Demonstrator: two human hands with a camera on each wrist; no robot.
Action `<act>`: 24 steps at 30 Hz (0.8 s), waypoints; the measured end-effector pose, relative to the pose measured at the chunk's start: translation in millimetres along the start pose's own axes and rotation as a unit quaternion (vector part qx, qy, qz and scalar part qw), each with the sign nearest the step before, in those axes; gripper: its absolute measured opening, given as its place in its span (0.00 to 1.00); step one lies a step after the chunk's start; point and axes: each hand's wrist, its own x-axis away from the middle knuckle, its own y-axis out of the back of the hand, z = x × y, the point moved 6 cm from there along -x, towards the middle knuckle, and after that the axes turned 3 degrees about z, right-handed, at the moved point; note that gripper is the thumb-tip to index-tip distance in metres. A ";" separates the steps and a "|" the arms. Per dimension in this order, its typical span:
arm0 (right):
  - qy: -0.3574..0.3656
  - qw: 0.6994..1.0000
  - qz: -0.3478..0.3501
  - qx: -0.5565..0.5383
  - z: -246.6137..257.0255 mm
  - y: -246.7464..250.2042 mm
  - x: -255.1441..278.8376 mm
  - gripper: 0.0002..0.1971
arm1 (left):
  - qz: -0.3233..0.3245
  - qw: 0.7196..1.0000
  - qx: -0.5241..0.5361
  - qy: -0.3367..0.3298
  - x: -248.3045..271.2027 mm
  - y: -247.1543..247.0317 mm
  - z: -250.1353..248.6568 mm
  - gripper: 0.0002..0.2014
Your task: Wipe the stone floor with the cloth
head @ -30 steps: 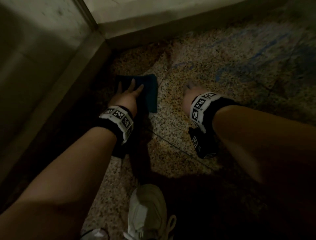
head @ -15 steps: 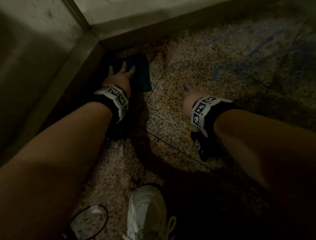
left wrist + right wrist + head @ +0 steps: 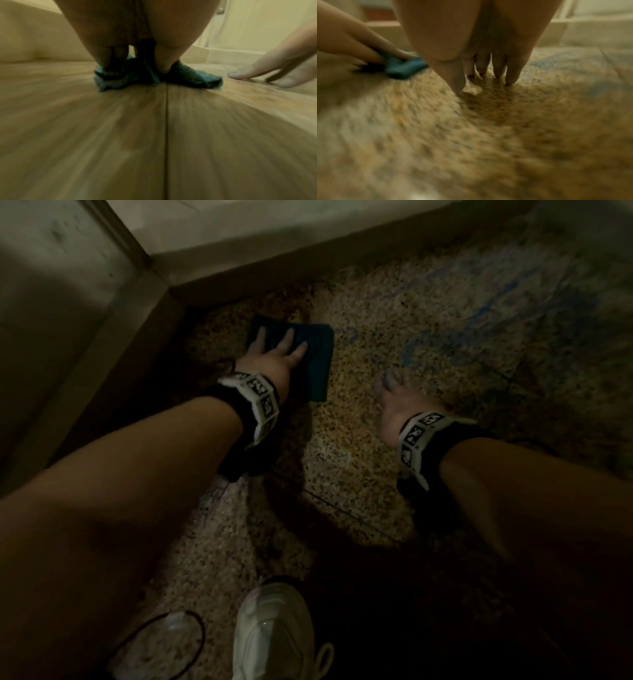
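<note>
Cloth [image 3: 310, 354] under L hand [image 3: 274, 361]

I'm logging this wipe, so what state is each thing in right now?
cloth: folded, flat on the floor near the wall corner.
left hand: straight fingers pressing on the cloth.
right hand: spread, fingertips on the bare floor, holding nothing.
floor: speckled stone, blue smears at far right.
shoe: white, planted on the floor.
</note>
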 end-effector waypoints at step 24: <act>0.074 0.995 -0.007 -0.060 -7.3 1.6 4.6 0.35 | -0.003 0.996 -0.074 -0.052 -1.6 -11.0 -37.3 0.38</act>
